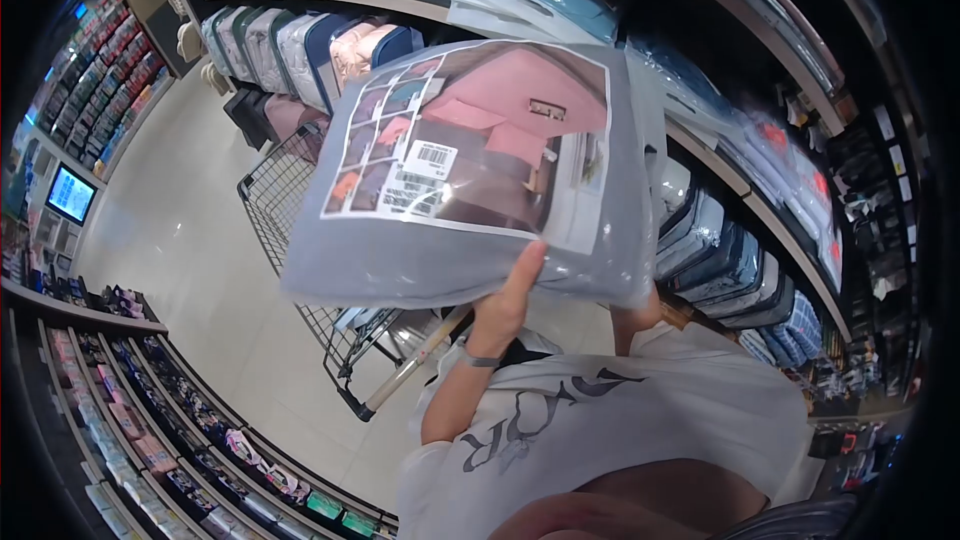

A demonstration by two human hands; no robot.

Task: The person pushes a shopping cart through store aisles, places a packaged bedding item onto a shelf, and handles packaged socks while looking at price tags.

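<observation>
A grey textile package in clear plastic, with a picture insert of pink bedding and barcode labels, fills the middle of the head view, tilted. My left hand grips its near edge, thumb on top and the other fingers hidden beneath. At the near right corner, my right hand holds the package from below, its fingers mostly covered. Below and left of the package is a wire shopping cart with a handle bar close to my left forearm.
Shelves with packed bedding run across the top and down the right, where bagged textiles stand in a row. Racks of small goods line the lower left. A lit screen stands far left beside the pale floor.
</observation>
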